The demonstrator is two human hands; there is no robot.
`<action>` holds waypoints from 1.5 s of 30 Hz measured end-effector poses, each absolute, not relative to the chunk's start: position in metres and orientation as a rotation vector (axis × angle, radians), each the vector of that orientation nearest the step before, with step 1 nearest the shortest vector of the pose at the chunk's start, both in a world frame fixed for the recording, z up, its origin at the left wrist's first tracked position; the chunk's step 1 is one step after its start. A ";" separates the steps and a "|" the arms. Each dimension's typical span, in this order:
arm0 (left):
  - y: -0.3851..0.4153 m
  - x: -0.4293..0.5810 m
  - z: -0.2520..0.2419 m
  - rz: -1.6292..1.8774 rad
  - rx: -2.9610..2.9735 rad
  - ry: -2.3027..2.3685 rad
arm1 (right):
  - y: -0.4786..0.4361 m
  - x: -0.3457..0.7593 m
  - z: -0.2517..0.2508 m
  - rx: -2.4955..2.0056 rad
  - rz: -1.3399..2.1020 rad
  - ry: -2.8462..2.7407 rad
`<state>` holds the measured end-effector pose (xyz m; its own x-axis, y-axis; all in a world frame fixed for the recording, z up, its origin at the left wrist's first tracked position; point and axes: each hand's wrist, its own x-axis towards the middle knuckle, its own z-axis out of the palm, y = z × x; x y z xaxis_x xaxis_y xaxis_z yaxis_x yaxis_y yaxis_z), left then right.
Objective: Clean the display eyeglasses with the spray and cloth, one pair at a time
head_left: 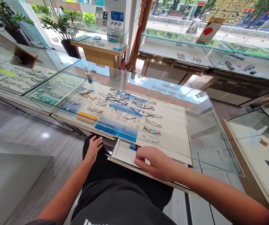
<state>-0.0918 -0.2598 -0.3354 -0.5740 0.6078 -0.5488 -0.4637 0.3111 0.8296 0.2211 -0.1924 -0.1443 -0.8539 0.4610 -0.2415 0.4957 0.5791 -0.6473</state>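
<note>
My left hand lies on my dark-trousered knee, its fingers slightly apart, holding nothing. My right hand is over a pulled-out white drawer under the glass counter. Its fingers are curled, and whatever they may hold is hidden. Just beyond those fingers, a small blue item lies in the drawer, partly covered by the hand. Above the drawer, under the glass, several eyeglasses rest on a pale display board, beside a blue panel and an orange-yellow block.
A small white bottle stands on the counter glass. More eyeglass frames fill the case to the left. Another glass showcase stands by the window, and a low case is at the right. Potted plants stand at the back left.
</note>
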 end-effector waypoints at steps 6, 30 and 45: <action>-0.224 -0.053 -0.407 1.273 -0.066 1.449 | -0.154 0.219 -0.133 1.115 -0.804 3.169; -0.264 -0.052 -0.446 1.399 -0.170 1.373 | -0.077 0.105 -0.162 1.328 -0.049 3.032; -0.318 -0.057 -0.424 1.227 -0.296 1.182 | -0.157 0.159 -0.123 1.093 -1.130 2.797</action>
